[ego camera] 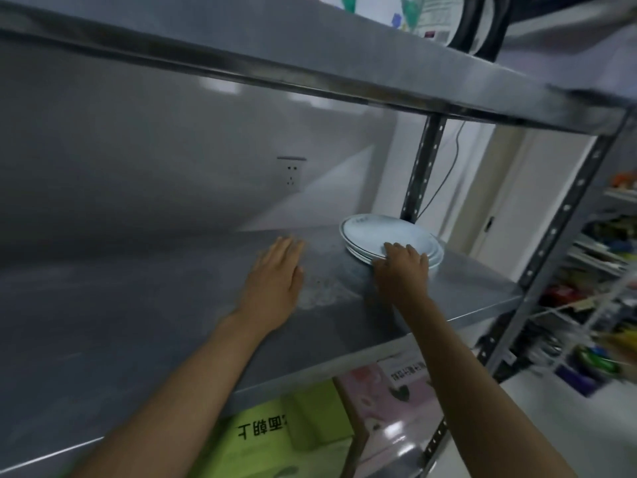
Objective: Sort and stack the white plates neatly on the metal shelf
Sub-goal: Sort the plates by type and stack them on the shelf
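Head view | right hand (401, 267) curls over the near rim of the white plates (386, 236) | left hand (275, 277) spread flat on the metal shelf (138, 322)

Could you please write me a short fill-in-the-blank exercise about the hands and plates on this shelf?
1. The plates sit in a ____ near the rear post.
2. The ____ hand grips the near rim of the plates.
3. The left hand lies flat on the ____, apart from the plates.
4. Below the shelf sits a box coloured ____.

Missing words: stack; right; shelf; green
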